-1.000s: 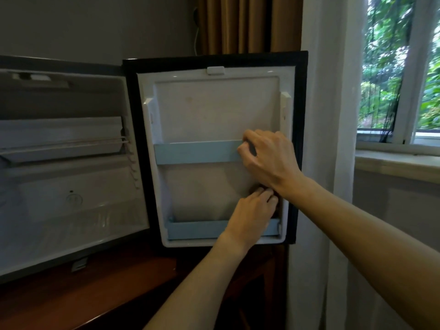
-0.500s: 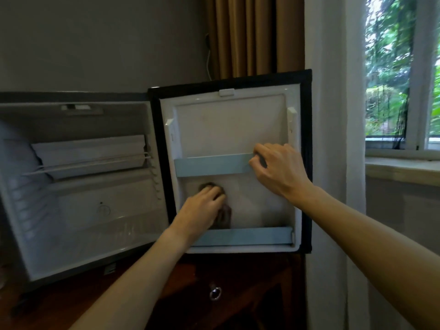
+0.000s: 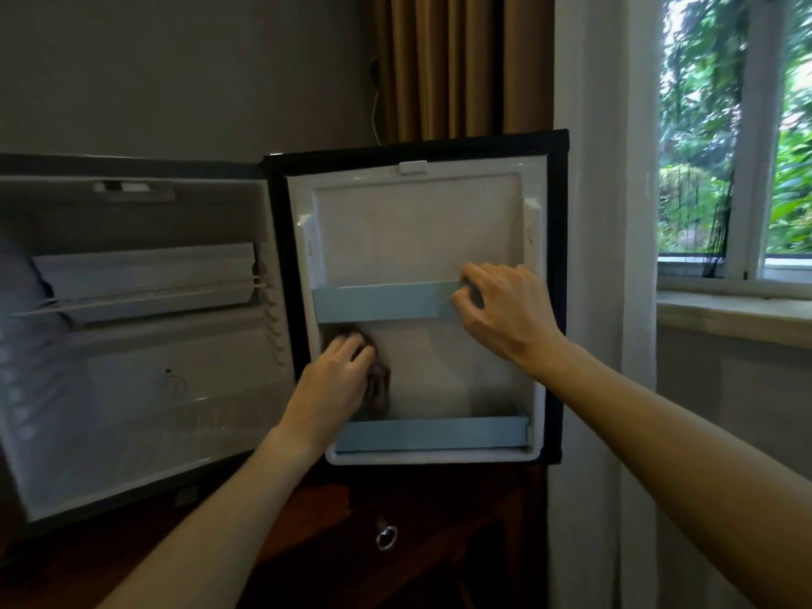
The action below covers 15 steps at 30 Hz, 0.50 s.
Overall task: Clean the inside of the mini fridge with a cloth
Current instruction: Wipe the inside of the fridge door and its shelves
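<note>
Pressing flat, the left hand (image 3: 340,375) pins a dark brownish crumpled cloth (image 3: 378,384) against the white plastic inner panel of the open fridge door (image 3: 422,239), at the panel's left edge between the two rails. The unwiped stretch lies to its right, running sideways along the lower pale blue shelf rail (image 3: 435,434). The right hand (image 3: 501,307), farther from the cloth, pinches the right end of the upper pale blue shelf rail (image 3: 382,301), likely steadying the door.

A dark wooden cabinet (image 3: 334,560) carries the open mini fridge (image 3: 145,345), which stands directly on its top, below and left of both hands' grip.
</note>
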Each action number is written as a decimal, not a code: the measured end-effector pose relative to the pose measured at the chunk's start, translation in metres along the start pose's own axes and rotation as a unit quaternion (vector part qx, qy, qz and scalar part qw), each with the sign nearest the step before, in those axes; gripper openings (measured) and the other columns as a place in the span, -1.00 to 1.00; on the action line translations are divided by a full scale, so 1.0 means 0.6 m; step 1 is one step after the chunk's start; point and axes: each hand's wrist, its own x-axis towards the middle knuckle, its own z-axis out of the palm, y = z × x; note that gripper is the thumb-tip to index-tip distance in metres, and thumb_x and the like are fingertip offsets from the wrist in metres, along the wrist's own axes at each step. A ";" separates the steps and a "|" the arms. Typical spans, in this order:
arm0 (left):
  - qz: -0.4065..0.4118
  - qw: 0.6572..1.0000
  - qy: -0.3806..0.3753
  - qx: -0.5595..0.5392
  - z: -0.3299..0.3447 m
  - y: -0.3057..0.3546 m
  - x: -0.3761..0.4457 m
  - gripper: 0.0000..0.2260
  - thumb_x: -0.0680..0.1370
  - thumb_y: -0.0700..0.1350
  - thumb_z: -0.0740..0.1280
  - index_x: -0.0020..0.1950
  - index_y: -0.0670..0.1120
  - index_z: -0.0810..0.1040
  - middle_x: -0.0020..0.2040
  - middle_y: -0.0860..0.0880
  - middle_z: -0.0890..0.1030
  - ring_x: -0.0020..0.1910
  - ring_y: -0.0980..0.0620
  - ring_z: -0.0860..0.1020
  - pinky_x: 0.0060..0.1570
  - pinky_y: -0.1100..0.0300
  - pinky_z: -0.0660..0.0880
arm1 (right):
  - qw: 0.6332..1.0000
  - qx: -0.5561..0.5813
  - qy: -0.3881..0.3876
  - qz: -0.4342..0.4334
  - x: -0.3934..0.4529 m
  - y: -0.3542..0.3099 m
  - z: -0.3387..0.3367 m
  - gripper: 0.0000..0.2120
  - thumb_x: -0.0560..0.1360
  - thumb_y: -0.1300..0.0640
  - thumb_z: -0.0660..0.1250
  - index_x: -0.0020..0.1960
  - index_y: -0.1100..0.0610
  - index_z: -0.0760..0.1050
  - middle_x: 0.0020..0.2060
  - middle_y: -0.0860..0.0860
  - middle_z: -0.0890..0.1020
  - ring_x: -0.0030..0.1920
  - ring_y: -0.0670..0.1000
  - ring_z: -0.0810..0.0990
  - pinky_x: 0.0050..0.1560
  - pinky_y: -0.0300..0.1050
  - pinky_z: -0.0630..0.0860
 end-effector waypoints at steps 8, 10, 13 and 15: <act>0.057 0.996 -0.057 -0.021 0.000 0.002 -0.019 -0.77 0.37 -0.32 0.51 -0.03 -0.14 0.59 -0.01 -0.09 0.59 -0.06 -0.14 0.61 -0.29 -0.01 0.61 | 1.000 -0.015 -0.006 0.006 0.000 -0.004 -0.006 -0.76 0.51 -0.01 0.12 -0.23 0.10 0.42 -0.40 -0.01 0.49 -0.39 0.04 0.41 -0.22 0.05 0.42; 0.044 0.999 -0.018 -0.016 -0.023 -0.001 0.014 -0.83 0.43 -0.30 0.47 -0.06 -0.15 0.54 -0.04 -0.11 0.54 -0.10 -0.15 0.55 -0.33 -0.05 0.56 | 1.000 -0.016 -0.002 0.006 -0.003 -0.006 -0.002 -0.76 0.52 -0.01 0.13 -0.23 0.09 0.43 -0.40 -0.02 0.49 -0.40 0.03 0.42 -0.22 0.04 0.42; 0.034 0.999 0.008 -0.009 -0.035 0.004 0.049 -0.88 0.50 -0.25 0.41 -0.06 -0.13 0.49 -0.05 -0.09 0.50 -0.13 -0.13 0.52 -0.33 -0.08 0.53 | 1.000 -0.014 -0.005 0.005 -0.001 -0.005 -0.003 -0.76 0.53 -0.01 0.13 -0.24 0.08 0.42 -0.40 -0.02 0.49 -0.41 0.02 0.41 -0.22 0.05 0.44; 0.044 0.999 0.007 -0.005 -0.018 0.008 0.036 -0.93 0.51 -0.23 0.36 -0.07 -0.12 0.50 -0.03 -0.06 0.50 -0.08 -0.09 0.49 -0.35 -0.07 0.54 | 1.000 -0.012 -0.006 0.006 -0.001 -0.004 -0.005 -0.76 0.53 -0.01 0.13 -0.24 0.07 0.42 -0.41 -0.03 0.48 -0.42 0.01 0.41 -0.23 0.04 0.45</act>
